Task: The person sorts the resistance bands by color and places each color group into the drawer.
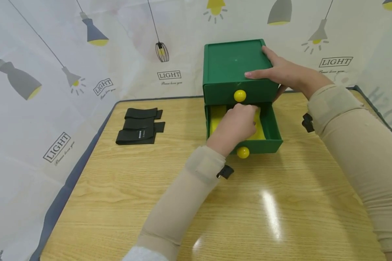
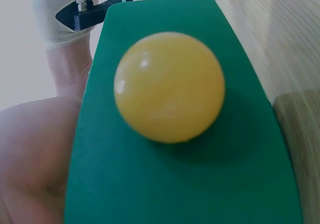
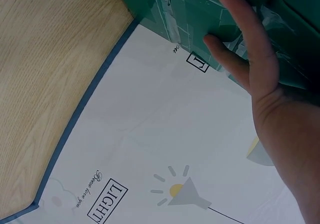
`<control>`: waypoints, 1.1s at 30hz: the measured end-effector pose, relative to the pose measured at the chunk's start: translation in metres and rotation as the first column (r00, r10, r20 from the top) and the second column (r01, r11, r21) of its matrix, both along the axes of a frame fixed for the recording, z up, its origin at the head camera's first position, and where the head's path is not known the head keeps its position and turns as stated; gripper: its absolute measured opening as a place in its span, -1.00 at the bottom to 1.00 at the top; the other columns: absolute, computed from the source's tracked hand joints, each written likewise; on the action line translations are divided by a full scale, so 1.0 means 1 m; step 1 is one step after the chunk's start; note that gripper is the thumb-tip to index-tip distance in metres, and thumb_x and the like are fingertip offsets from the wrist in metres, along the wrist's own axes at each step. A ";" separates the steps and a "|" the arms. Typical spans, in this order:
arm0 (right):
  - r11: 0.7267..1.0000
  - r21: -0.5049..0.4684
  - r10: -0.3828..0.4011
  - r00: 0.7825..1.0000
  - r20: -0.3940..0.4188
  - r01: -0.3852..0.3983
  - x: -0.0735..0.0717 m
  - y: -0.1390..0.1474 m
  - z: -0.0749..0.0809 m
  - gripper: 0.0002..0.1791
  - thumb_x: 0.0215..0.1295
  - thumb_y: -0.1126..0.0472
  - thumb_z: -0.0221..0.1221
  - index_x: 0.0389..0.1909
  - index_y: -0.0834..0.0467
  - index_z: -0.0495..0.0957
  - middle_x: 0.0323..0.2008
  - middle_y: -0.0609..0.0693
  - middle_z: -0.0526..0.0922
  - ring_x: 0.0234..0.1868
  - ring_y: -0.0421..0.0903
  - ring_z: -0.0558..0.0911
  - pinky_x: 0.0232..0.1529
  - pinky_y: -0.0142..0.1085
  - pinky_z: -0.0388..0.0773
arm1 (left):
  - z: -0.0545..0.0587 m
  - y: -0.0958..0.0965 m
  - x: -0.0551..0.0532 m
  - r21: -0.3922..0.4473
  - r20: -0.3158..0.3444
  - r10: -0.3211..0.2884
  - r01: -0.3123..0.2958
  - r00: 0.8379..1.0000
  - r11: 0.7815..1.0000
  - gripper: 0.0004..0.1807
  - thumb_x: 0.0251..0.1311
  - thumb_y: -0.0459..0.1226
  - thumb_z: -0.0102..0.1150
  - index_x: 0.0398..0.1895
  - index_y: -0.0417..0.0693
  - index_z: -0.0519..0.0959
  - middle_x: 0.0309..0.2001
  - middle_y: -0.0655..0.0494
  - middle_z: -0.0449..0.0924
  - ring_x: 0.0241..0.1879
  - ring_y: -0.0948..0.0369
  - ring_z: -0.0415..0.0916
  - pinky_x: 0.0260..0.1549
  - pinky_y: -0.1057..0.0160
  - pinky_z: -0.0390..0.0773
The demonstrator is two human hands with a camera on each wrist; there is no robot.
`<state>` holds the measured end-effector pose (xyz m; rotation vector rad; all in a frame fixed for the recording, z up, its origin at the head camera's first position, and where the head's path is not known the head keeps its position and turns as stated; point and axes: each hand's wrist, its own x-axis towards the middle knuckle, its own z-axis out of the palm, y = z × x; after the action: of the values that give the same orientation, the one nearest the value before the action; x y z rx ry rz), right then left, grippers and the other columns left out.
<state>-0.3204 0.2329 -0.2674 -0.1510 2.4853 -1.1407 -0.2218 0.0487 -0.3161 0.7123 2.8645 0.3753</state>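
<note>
A green two-drawer box [image 1: 236, 63] stands at the back of the table, its lower drawer [image 1: 272, 145] pulled out and its upper one in. A yellow sheet, perhaps cloth [image 1: 258, 135], lies in the lower drawer. Over that drawer, my left hand [image 1: 236, 125] reaches in with curled fingers; the fingertips are hidden, so I cannot tell if they pinch the sheet. The lower drawer's yellow knob [image 2: 170, 88] fills the left wrist view. My right hand [image 1: 285, 74] rests on the box's top right edge, fingers spread; in the right wrist view two fingers [image 3: 252, 38] extend along its side.
Black folded straps [image 1: 138, 127] lie on the table to the left of the box. The wooden table [image 1: 117, 203] ends at a dark-edged printed curtain [image 1: 183, 32] behind and to the left. Small black pieces [image 1: 226, 172] sit at both wrist bands.
</note>
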 end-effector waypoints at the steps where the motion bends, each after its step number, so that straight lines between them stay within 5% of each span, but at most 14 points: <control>1: 1.000 0.003 0.002 1.000 0.002 -0.002 0.000 0.000 0.000 0.32 0.37 -0.44 0.19 0.57 -0.45 -0.79 0.73 0.04 -0.62 0.58 0.47 0.26 0.03 0.19 0.76 | 0.000 -0.001 0.000 0.001 0.009 0.007 -0.007 1.000 1.000 -0.78 0.55 -0.24 0.16 0.15 0.00 0.62 -0.33 0.16 0.53 -0.35 0.23 0.57 -0.30 0.34 0.54; 6: 1.000 0.012 0.011 1.000 0.010 -0.011 0.001 0.000 0.001 0.34 0.35 -0.46 0.19 0.56 -0.45 -0.81 0.72 0.02 -0.64 0.67 0.42 0.09 0.03 0.20 0.76 | -0.005 -0.006 -0.002 -0.002 0.080 0.025 -0.025 0.996 1.000 -0.91 0.55 -0.26 0.09 -0.17 -0.01 0.57 -0.45 0.14 0.39 -0.42 0.21 0.50 -0.38 0.34 0.46; 10: 1.000 0.006 0.011 1.000 0.010 -0.011 0.001 0.000 0.001 0.34 0.34 -0.47 0.20 0.56 -0.45 -0.80 0.72 0.03 -0.63 0.67 0.42 0.10 0.03 0.19 0.76 | -0.008 -0.007 -0.003 -0.023 0.103 0.009 -0.007 0.995 1.000 -0.89 0.56 -0.25 0.09 -0.18 0.00 0.60 -0.41 0.13 0.45 -0.34 0.18 0.50 -0.30 0.31 0.48; 17: 1.000 -0.010 0.012 1.000 0.010 -0.012 0.001 0.001 0.001 0.31 0.39 -0.42 0.19 0.56 -0.46 -0.80 0.72 0.03 -0.64 0.66 0.45 0.10 0.02 0.23 0.75 | -0.007 -0.001 -0.006 -0.035 0.113 -0.064 0.068 0.991 0.997 -0.60 0.62 -0.17 0.03 0.41 0.04 0.57 0.10 0.15 0.66 -0.06 0.21 0.57 0.05 0.30 0.57; 23: 1.000 -0.016 0.017 1.000 0.007 -0.017 0.001 0.000 0.001 0.29 0.40 -0.41 0.18 0.57 -0.46 -0.79 0.72 0.05 -0.63 0.66 0.45 0.08 -0.01 0.23 0.76 | -0.006 0.001 -0.008 -0.007 0.152 -0.080 0.082 0.985 0.997 -0.53 0.64 -0.16 -0.02 0.51 0.01 0.49 0.22 0.13 0.63 -0.08 0.23 0.58 0.01 0.32 0.54; 29: 1.000 -0.010 0.023 1.000 0.009 -0.023 0.002 0.000 0.002 0.29 0.40 -0.42 0.16 0.57 -0.45 -0.80 0.72 0.04 -0.64 0.67 0.46 0.04 0.00 0.25 0.75 | -0.004 -0.002 -0.007 0.022 0.145 -0.075 0.073 0.987 0.997 -0.62 0.65 -0.15 -0.04 0.35 -0.03 0.57 -0.19 0.10 0.59 -0.34 0.22 0.56 -0.27 0.33 0.52; 33: 1.000 -0.010 0.021 1.000 0.010 -0.021 0.002 0.001 0.002 0.29 0.40 -0.42 0.17 0.57 -0.46 -0.79 0.72 0.03 -0.63 0.67 0.45 0.04 0.03 0.25 0.74 | 0.001 -0.005 -0.001 0.009 0.084 -0.094 0.094 0.992 0.996 -0.69 0.65 -0.11 0.00 0.22 0.00 0.61 -0.28 0.15 0.55 -0.29 0.24 0.55 -0.21 0.32 0.53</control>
<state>-0.3187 0.2338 -0.2652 -0.1733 2.4642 -1.1431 -0.2223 0.0441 -0.3149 0.8089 2.7405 0.3890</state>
